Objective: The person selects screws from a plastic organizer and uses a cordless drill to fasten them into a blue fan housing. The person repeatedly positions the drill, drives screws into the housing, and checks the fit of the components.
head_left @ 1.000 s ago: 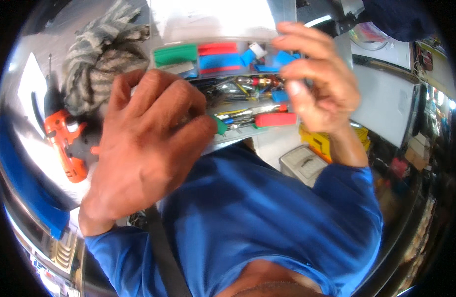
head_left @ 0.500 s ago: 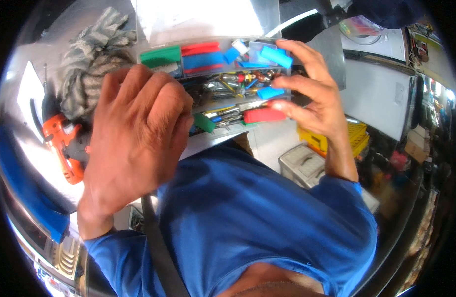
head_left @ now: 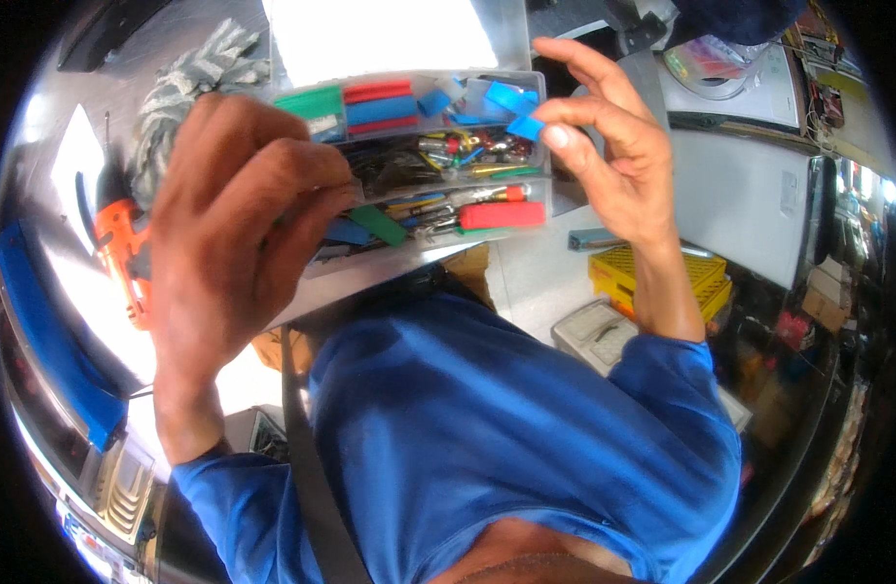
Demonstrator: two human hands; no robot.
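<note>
At the far left an orange drill lies on the table, partly hidden behind the left hand. A backward sweep of that arm could knock the drill, since the two look close, though the view does not show whether they touch. Grey striped cloth is bunched beyond the hand; a loose fold could snag on the fingers.

The left hand is curled over the left end of the clear case. Its fingertips are hidden, so I cannot tell whether it holds anything. Because it covers that corner, pieces beneath could be pushed about unseen. A green strip slants in the front row beside it, and a careless brush could flick it out over the near wall.

In the middle row, small metal parts lie mixed together; a bump to the case could jumble them further, or spill some.

At the right end, the right hand pinches a small blue piece between thumb and index finger, other fingers spread wide. The piece is above the case's right end, held by its edge only. A slack pinch could let it drop among the metal parts, or outside the case.
</note>
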